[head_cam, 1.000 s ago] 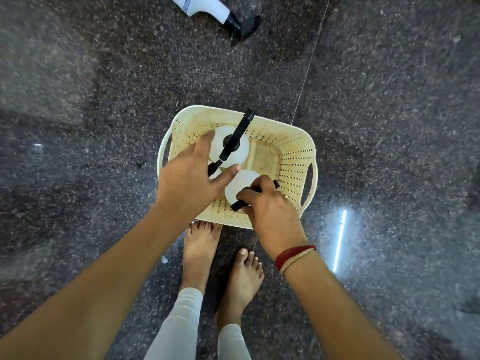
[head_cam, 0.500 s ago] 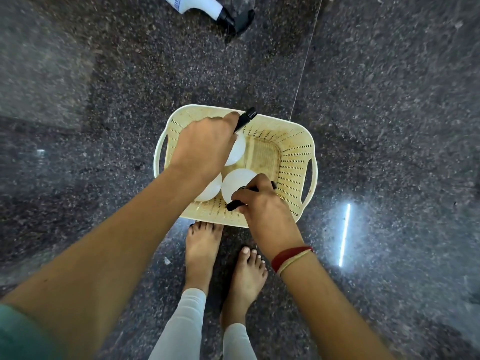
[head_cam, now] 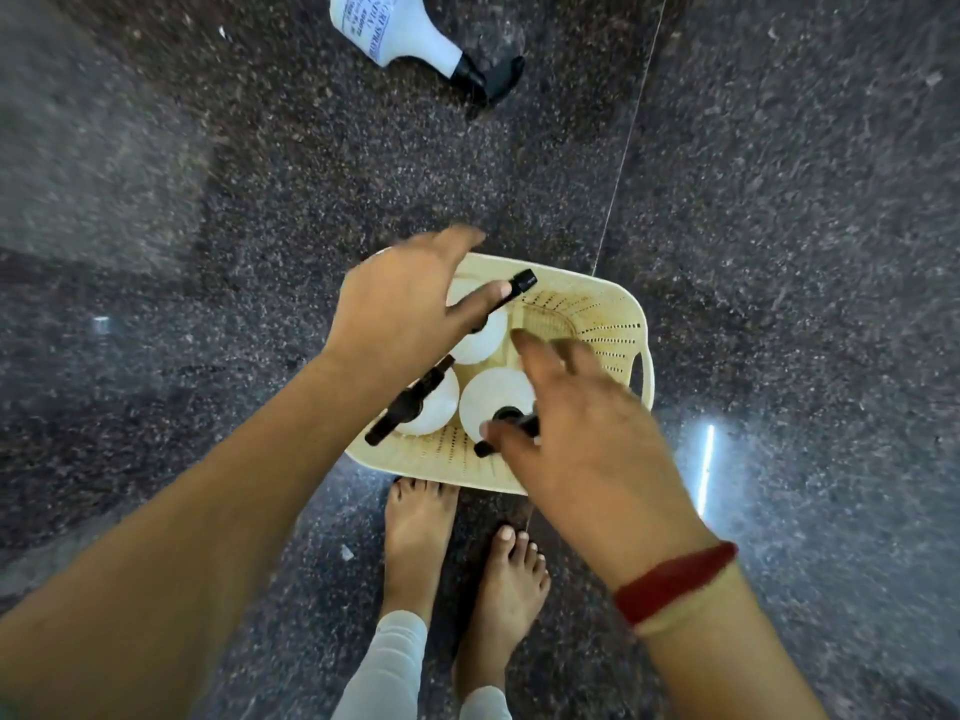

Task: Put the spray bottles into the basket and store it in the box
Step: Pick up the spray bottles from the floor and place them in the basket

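A cream perforated basket [head_cam: 605, 304] stands on the dark granite floor in front of my feet. Three white spray bottles with black trigger heads stand upright in it: one at the far left [head_cam: 483, 337], one at the near left [head_cam: 439, 407], one in the near middle [head_cam: 493, 397]. My left hand [head_cam: 400, 309] hovers over the far-left bottle with fingers spread, thumb beside its trigger. Over the basket's near right side is my right hand [head_cam: 582, 433], fingers apart, thumb close to the middle bottle's head. A fourth white spray bottle [head_cam: 400, 28] lies on its side on the floor beyond.
My bare feet [head_cam: 421, 537] stand just behind the basket's near edge. A thin floor seam [head_cam: 628, 142] runs from the basket's far side to the top. A strip of reflected light [head_cam: 705, 470] shines on the floor at the right. No box is in view.
Both hands have let go of the bottles in the basket and lifted away with fingers spread. The view has shifted, showing more of the bottle lying on the floor.
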{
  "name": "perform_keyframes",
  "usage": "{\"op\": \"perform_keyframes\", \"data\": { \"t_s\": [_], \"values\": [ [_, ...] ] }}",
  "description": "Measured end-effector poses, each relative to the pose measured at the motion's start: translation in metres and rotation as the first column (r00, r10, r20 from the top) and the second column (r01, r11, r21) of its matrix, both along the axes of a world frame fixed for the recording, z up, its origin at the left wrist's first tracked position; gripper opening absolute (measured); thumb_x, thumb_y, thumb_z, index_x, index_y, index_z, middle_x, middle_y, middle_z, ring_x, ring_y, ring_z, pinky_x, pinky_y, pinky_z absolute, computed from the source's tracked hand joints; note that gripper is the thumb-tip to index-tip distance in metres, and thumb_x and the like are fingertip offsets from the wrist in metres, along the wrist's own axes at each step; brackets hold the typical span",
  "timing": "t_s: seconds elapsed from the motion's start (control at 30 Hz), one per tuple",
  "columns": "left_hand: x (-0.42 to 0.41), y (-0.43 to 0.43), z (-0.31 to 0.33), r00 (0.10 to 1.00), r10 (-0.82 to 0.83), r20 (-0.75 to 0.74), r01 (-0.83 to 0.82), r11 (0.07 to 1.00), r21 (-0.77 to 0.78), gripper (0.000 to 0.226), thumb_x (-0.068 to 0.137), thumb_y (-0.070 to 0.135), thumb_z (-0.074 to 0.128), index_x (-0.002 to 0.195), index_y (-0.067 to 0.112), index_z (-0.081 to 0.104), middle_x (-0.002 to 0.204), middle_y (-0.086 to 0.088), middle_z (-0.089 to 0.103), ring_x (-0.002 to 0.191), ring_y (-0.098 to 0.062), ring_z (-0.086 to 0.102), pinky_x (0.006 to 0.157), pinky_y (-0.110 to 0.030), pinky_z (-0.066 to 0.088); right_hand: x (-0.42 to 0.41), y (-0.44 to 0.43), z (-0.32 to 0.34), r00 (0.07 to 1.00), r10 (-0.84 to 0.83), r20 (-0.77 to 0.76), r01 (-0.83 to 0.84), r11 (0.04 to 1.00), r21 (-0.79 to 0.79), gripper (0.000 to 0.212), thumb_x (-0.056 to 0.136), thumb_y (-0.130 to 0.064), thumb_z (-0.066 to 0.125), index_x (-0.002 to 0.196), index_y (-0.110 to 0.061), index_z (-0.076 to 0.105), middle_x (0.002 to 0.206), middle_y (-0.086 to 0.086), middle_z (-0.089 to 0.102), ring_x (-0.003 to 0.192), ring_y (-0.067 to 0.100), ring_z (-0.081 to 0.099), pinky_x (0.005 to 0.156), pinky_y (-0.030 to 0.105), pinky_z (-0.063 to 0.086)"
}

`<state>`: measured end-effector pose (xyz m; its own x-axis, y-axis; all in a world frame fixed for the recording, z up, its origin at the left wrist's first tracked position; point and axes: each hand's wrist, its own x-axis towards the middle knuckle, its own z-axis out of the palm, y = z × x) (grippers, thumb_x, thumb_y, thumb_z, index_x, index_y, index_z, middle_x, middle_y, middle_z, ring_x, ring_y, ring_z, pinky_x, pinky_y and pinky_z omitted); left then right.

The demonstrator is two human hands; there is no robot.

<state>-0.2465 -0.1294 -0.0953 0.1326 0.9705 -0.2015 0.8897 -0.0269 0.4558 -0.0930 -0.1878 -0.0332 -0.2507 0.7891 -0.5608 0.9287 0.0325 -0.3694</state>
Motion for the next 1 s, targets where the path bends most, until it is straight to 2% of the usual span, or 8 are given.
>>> {"op": "perform_keyframes", "data": {
  "t_s": [0.1, 0.2, 0.4, 0.5, 0.6, 0.83, 0.9, 1.0],
  "values": [
    [-0.014, 0.023, 0.005, 0.99, 0.111, 0.088, -0.116, 0.991, 0.061, 0.048, 0.094, 0.049, 0.048, 0.132, 0.02, 0.05, 0.123, -0.004, 0.06, 0.109, -0.024, 0.058, 0.083, -0.039, 0.049, -0.008, 0.04, 0.007, 0.992, -0.068, -0.106, 0.086, 0.979, 0.183, 0.062, 0.088, -0.042, 0.056, 0.143, -0.026, 0.03, 0.141, 0.004, 0.037, 0.127, 0.029, 0.041, 0.104, 0.038, 0.036],
    [-0.028, 0.056, -0.002, 0.981, 0.168, 0.096, -0.169, 0.986, 0.004, 0.064, 0.092, 0.043, 0.055, 0.145, 0.016, 0.031, 0.142, -0.012, 0.04, 0.129, -0.031, 0.042, 0.1, -0.045, 0.042, -0.026, 0.088, -0.006, 0.961, -0.147, -0.234, 0.194, 0.962, 0.193, 0.064, 0.089, -0.036, 0.058, 0.145, -0.027, 0.028, 0.15, 0.006, 0.024, 0.137, 0.029, 0.028, 0.109, 0.042, 0.03],
    [-0.052, 0.159, -0.051, 0.892, -0.089, -0.444, -0.023, 0.971, -0.24, 0.094, 0.089, 0.052, 0.052, 0.151, 0.02, -0.011, 0.16, -0.013, -0.013, 0.146, -0.036, -0.01, 0.115, -0.061, 0.005, -0.061, 0.223, -0.091, 0.939, -0.196, -0.284, 0.247, 0.956, 0.158, 0.076, 0.087, -0.027, 0.061, 0.15, -0.021, 0.017, 0.157, 0.017, 0.014, 0.143, 0.036, 0.017, 0.117, 0.045, 0.018],
    [-0.07, 0.195, -0.078, 0.758, -0.243, -0.605, 0.097, 0.96, -0.263, 0.091, 0.092, 0.044, 0.051, 0.151, 0.02, -0.015, 0.159, -0.013, -0.017, 0.146, -0.037, -0.013, 0.113, -0.064, 0.002, -0.067, 0.277, -0.145, 0.997, -0.078, 0.008, 0.077, 0.988, 0.134, 0.085, 0.086, -0.031, 0.063, 0.151, -0.014, 0.01, 0.158, 0.017, 0.012, 0.145, 0.037, 0.012, 0.118, 0.052, 0.014],
    [-0.08, 0.218, -0.097, 0.763, -0.182, -0.62, 0.019, 0.966, -0.259, 0.092, 0.092, 0.039, 0.053, 0.15, 0.021, -0.016, 0.159, -0.011, -0.018, 0.145, -0.038, -0.015, 0.112, -0.064, 0.001, -0.07, 0.306, -0.188, 0.977, 0.066, 0.203, -0.083, 0.994, 0.074, 0.088, 0.086, -0.033, 0.062, 0.151, -0.013, 0.005, 0.159, 0.012, 0.009, 0.147, 0.033, 0.006, 0.117, 0.055, 0.006],
    [-0.078, 0.223, -0.12, 0.835, -0.114, -0.539, 0.039, 0.988, -0.147, 0.1, 0.088, 0.02, 0.062, 0.15, 0.018, -0.016, 0.158, -0.014, -0.02, 0.146, -0.041, -0.003, 0.116, -0.056, 0.017, -0.072, 0.313, -0.228, 0.927, 0.176, 0.332, -0.263, 0.934, 0.241, 0.064, 0.084, -0.028, 0.065, 0.136, -0.008, 0.034, 0.13, 0.016, 0.053, 0.119, 0.035, 0.052, 0.115, 0.058, 0.002],
    [-0.077, 0.22, -0.122, 0.854, -0.103, -0.51, 0.05, 0.992, -0.116, 0.098, 0.088, 0.019, 0.062, 0.151, 0.016, -0.013, 0.158, -0.016, -0.018, 0.146, -0.041, 0.002, 0.116, -0.052, 0.021, -0.069, 0.31, -0.229, 0.907, 0.242, 0.344, -0.332, 0.913, 0.236, 0.064, 0.083, -0.032, 0.065, 0.133, -0.005, 0.036, 0.127, 0.016, 0.055, 0.118, 0.034, 0.053, 0.115, 0.056, 0.005],
    [-0.068, 0.207, -0.123, 0.883, -0.101, -0.458, 0.048, 0.991, -0.126, 0.099, 0.088, 0.017, 0.063, 0.151, 0.017, -0.015, 0.158, -0.017, -0.017, 0.146, -0.039, 0.006, 0.116, -0.05, 0.02, -0.059, 0.296, -0.219, 0.929, 0.319, 0.189, -0.351, 0.921, 0.17, 0.079, 0.088, -0.036, 0.059, 0.145, -0.001, 0.018, 0.14, 0.022, 0.043, 0.127, 0.038, 0.044, 0.111, 0.049, 0.028]
  ]
}}
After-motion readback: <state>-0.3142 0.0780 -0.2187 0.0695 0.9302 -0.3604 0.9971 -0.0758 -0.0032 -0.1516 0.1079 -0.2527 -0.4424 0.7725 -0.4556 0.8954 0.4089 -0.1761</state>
